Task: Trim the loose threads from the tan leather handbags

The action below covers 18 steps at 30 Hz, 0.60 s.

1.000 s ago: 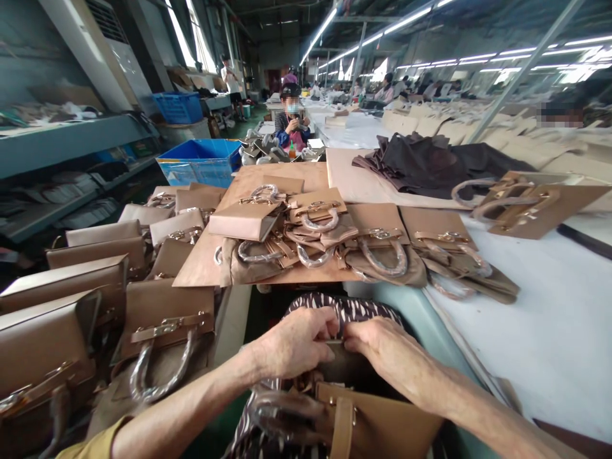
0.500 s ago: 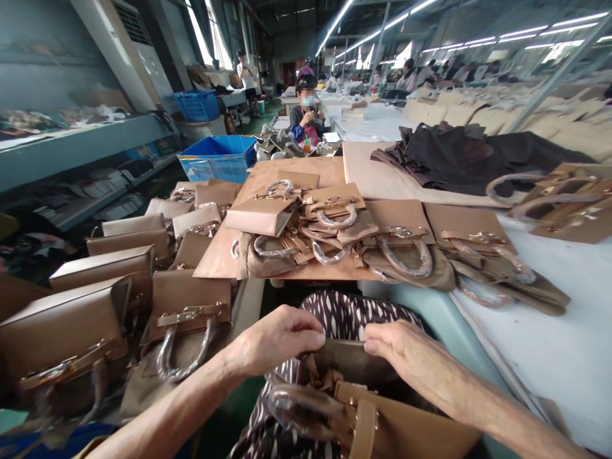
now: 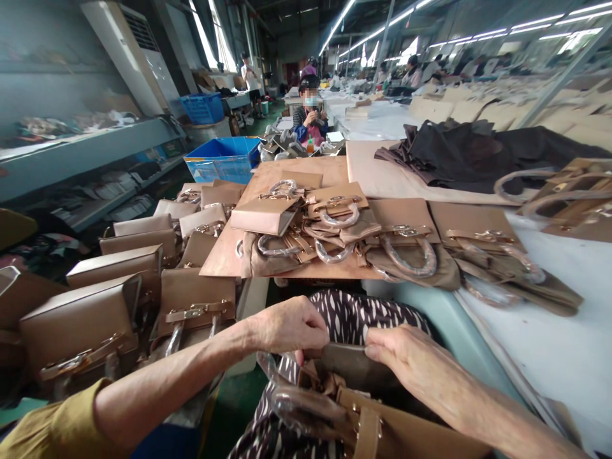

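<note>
A tan handbag (image 3: 406, 421) lies across my lap, over dark patterned trousers (image 3: 368, 312). Its plastic-wrapped handle (image 3: 306, 408) loops out toward the left, and brown lining shows near the handle. My left hand (image 3: 291, 328) is closed with curled fingers on the left end of the bag's far edge. On the same edge, a little to the right, my right hand (image 3: 392, 347) pinches the fabric between thumb and fingers. The stretch of edge between both hands runs nearly straight. The inside of the bag is mostly in shadow.
Several finished-looking tan handbags (image 3: 196, 287) stand in rows at the left. More bags with wrapped handles (image 3: 411, 258) lie on a brown board (image 3: 224, 261) ahead. Dark fabric (image 3: 459, 156) is heaped at the right. A blue crate (image 3: 224, 159) and a seated co-worker (image 3: 310, 115) are farther back.
My left hand has curled more and its wrist has risen slightly, with the sleeve now showing. The right hand keeps its pinch. The view has shifted a little to the left.
</note>
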Available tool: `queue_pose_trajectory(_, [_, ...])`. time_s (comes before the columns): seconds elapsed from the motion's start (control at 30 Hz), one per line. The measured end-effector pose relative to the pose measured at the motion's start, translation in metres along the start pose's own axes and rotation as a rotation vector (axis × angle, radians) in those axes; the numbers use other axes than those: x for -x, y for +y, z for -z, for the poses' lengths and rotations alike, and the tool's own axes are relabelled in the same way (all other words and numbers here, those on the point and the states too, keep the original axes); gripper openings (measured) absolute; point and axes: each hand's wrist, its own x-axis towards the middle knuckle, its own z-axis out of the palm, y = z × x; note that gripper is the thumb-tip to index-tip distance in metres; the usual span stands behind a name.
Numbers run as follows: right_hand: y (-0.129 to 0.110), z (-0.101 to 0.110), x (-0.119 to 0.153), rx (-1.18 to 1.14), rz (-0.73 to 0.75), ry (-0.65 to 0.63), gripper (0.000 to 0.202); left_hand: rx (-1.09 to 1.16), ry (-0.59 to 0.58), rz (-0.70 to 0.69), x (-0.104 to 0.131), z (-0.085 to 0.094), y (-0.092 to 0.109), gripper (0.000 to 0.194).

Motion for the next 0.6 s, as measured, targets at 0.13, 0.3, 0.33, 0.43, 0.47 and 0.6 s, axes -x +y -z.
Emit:
queue_pose_trajectory(0.13, [-0.004, 0.001, -0.001, 0.037, 0.027, 0.010, 0.034, 0.001, 0.054, -0.014, -0.004, -0.003, -0.005, 0.018])
queue_pose_trajectory(0.3, [-0.009, 0.002, -0.007, 0.070, 0.052, 0.001, 0.037, 0.029, 0.136, -0.001, -0.004, -0.011, -0.008, 0.017])
queue_pose_trajectory(0.33, [-0.009, 0.002, -0.009, 0.059, 0.049, -0.003, 0.037, 0.037, 0.145, 0.014, -0.005, -0.012, -0.008, 0.017])
queue_pose_trajectory(0.43, [-0.014, 0.002, -0.013, 0.003, 0.004, -0.034, 0.036, 0.086, 0.144, 0.057, -0.005, -0.014, -0.007, 0.017])
queue_pose_trajectory(0.47, [-0.016, 0.003, -0.015, -0.017, -0.010, -0.047, 0.035, 0.103, 0.141, 0.066, -0.006, -0.015, -0.007, 0.017])
queue_pose_trajectory(0.6, [-0.029, 0.008, -0.019, -0.074, -0.074, -0.088, 0.034, 0.145, 0.138, 0.082, -0.009, -0.015, -0.010, 0.017])
